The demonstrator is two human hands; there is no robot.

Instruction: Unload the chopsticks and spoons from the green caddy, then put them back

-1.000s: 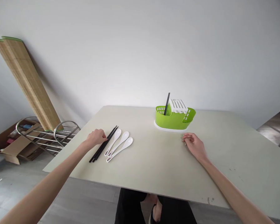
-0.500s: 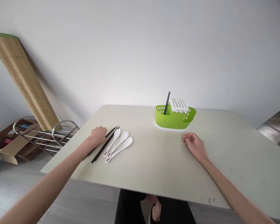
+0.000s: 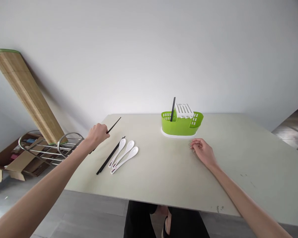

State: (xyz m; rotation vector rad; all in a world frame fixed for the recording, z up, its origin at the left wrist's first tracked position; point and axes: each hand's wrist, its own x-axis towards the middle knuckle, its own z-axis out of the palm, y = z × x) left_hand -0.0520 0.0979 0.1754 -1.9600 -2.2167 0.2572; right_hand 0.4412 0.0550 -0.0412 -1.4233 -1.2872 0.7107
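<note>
My left hand (image 3: pixel 97 135) is closed around black chopsticks (image 3: pixel 115 124), raised above the left part of the table, their thin end pointing away to the right. Below it another pair of black chopsticks (image 3: pixel 108 161) lies on the tabletop. Three white spoons (image 3: pixel 125 155) with printed handles are fanned out beside that pair. My right hand (image 3: pixel 202 151) rests on the table, its fingers loosely curled and holding nothing. Just behind it stands a green cutlery holder (image 3: pixel 176 128) with a white base and a slotted white top piece (image 3: pixel 184 110). Black chopsticks (image 3: pixel 173 109) stand upright in its left compartment.
The pale table (image 3: pixel 159 175) backs onto a white wall. On the floor to the left are a metal rack (image 3: pixel 49 148), an opened cardboard box (image 3: pixel 17 165) and a rolled bamboo mat (image 3: pixel 29 96) leaning on the wall. My legs are under the table's front edge.
My left hand has lifted chopsticks off the table, moving up and to the left. The other pair and the spoons stay lying. My right hand stays by the holder; the view has shifted slightly.
</note>
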